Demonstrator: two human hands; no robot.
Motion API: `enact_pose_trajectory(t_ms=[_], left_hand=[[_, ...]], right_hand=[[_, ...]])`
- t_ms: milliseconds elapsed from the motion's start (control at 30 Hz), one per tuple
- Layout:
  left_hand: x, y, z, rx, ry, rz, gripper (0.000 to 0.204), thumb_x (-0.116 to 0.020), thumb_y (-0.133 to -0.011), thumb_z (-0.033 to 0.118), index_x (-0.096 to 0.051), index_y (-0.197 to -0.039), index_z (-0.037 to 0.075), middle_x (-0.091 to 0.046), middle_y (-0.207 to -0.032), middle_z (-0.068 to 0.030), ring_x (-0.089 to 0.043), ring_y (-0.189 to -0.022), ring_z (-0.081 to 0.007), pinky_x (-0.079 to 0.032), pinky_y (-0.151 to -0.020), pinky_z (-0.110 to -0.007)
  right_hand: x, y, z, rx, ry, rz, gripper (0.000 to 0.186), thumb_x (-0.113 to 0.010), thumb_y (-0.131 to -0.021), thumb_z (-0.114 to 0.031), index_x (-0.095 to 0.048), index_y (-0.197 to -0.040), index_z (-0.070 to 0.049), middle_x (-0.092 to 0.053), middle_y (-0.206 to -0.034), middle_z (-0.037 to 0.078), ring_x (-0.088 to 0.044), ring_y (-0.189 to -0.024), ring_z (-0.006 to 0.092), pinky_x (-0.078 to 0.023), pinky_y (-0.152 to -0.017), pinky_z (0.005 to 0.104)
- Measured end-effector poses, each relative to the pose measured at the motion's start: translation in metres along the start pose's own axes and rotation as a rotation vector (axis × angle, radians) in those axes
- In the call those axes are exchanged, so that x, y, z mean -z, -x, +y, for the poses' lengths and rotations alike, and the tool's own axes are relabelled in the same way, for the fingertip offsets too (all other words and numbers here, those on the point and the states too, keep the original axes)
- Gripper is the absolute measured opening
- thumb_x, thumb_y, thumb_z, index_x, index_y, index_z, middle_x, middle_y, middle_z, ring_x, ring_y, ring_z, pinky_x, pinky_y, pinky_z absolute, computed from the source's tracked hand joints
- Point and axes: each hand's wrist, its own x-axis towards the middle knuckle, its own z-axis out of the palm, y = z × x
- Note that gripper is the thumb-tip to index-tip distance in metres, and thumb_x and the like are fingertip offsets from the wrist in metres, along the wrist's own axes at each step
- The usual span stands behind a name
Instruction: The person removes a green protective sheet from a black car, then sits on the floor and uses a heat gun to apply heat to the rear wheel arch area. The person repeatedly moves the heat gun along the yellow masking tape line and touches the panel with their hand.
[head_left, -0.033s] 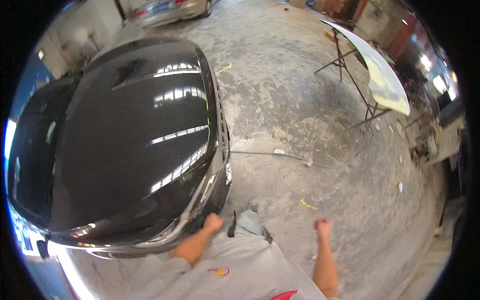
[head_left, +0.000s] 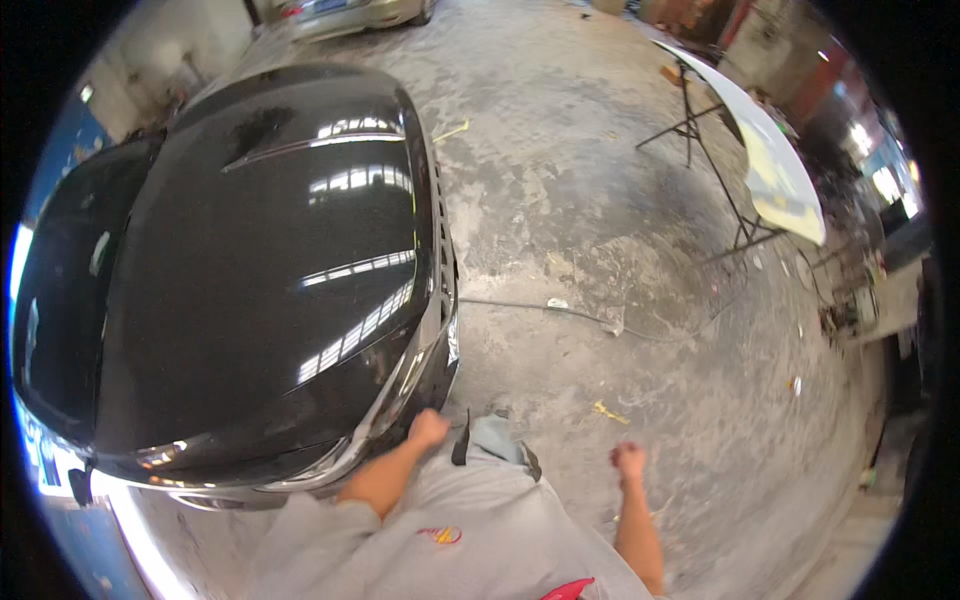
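Observation:
My left hand is closed like a fist beside the front corner of a glossy black car, near its headlight. Between that hand and the bodywork, I cannot tell whether there is contact. Lower right of centre, my right hand hangs over the concrete floor, its fingers loosely curled. Neither hand shows anything held. Both are slightly smeared by motion.
A pale, curved car panel rests on a dark folding stand at the right. A dark hose crosses the floor. A yellow scrap lies ahead; a silver car stands at the far left.
My right hand has swung slightly left. My left hand has shifted a little forward beside the car. The whole view has moved slightly.

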Motion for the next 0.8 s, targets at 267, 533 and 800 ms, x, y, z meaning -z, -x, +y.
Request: enact_pose_trajectory(t_ms=[267, 533, 800], left_hand=[[0.182, -0.183, 0.267, -0.189, 0.01, 0.045, 0.037, -0.063, -0.085, 0.038, -0.075, -0.096, 0.004, -0.072, -0.103, -0.0217, -0.068, -0.098, -0.0399, -0.054, -0.086, -0.05], [0.169, -0.339, 0.266, -0.031, -0.084, 0.042, 0.038, -0.063, -0.087, 0.037, -0.073, -0.09, 0.001, -0.071, -0.094, -0.0259, -0.07, -0.089, -0.0403, -0.054, -0.078, -0.051], [0.226, -0.33, 0.307, 0.357, 0.218, 0.053, 0.035, -0.071, -0.083, 0.029, -0.071, -0.07, -0.004, -0.069, -0.066, -0.0157, -0.069, -0.063, -0.0251, -0.052, -0.062, -0.038]], right_hand=[[-0.047, -0.029, -0.011, -0.449, 0.117, -0.131, 0.019, -0.069, -0.087, -0.017, -0.064, -0.082, 0.001, -0.065, -0.07, 0.011, -0.063, -0.059, 0.0204, -0.048, -0.048, 0.0336], [-0.065, -0.23, -0.09, -0.374, 0.446, -0.155, 0.038, -0.076, -0.081, -0.027, -0.067, -0.085, 0.009, -0.068, -0.075, 0.018, -0.068, -0.073, 0.0251, -0.055, -0.062, 0.0377], [-0.176, -0.568, -0.507, 0.349, 0.9, -0.14, 0.047, -0.068, -0.083, -0.042, -0.07, -0.097, 0.004, -0.068, -0.106, 0.029, -0.066, -0.099, 0.0447, -0.053, -0.085, 0.0503]])
